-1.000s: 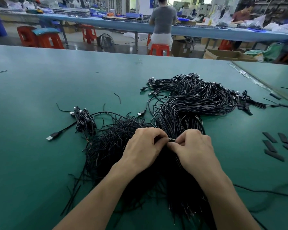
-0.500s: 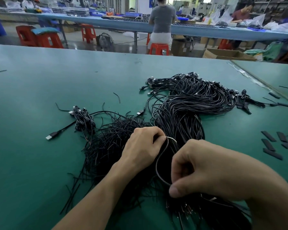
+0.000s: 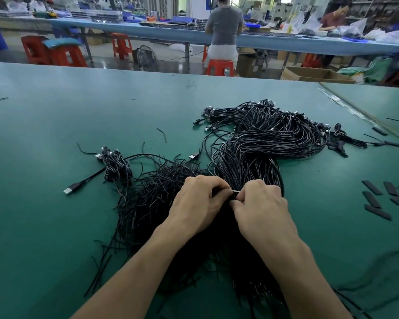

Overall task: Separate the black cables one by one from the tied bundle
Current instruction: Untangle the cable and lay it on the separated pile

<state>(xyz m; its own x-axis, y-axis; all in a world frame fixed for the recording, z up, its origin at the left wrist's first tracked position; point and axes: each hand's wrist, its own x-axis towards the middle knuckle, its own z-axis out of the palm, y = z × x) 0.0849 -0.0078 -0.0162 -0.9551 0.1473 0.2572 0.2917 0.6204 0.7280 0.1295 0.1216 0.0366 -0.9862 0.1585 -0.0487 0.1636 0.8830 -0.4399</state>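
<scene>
One bundle [image 3: 248,155], axis pointing away; left hand [image 3: 197,204], right hand [image 3: 262,204] pinch.

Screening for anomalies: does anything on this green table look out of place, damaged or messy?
Nothing looks damaged. The only untidiness: short loose wire scraps lie scattered left of the tied bundle, and one small coiled cable sits apart there, its USB plug pointing away.

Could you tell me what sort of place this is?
Probably a cable-assembly workshop: a tied bundle of black cables on a green-topped workbench, with a long blue work table and red plastic stools behind.
</scene>
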